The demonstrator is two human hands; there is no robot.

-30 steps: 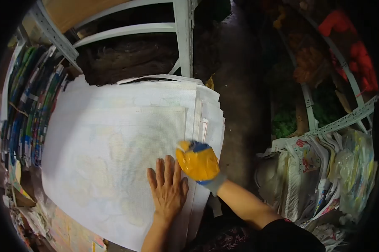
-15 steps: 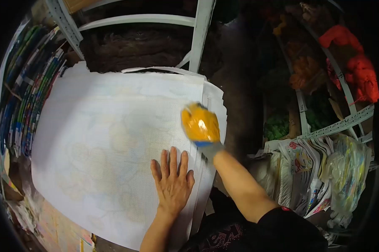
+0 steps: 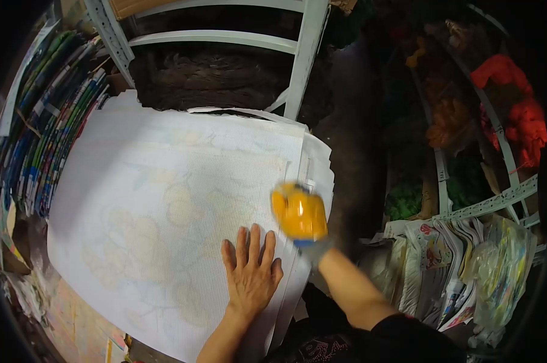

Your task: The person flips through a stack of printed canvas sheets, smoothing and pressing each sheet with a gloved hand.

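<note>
A large white sheet [image 3: 116,218] with a faint coloured pattern showing through lies on a stack of similar sheets. Bare and flat, my left hand [image 3: 252,275] presses on the sheet's right part with its fingers spread. My right hand [image 3: 300,213] wears a yellow coated work glove with a blue and grey cuff. Its fingers are curled into a closed shape over the right edge of the sheets, just above my left hand. Whatever it may hold is hidden by the glove, and motion blurs it a little.
Many folded, colourful sheets [image 3: 58,136] stand packed on the left. A pale metal rack [image 3: 213,39] rises behind the stack. On the right are shelves with red material [image 3: 524,127] and bundled printed sheets [image 3: 434,254], some in clear plastic [image 3: 497,266].
My gloved right hand has come a little nearer to me along the sheet's right edge, still closed. My left hand stays flat in about the same place. The whole view has shifted slightly.
</note>
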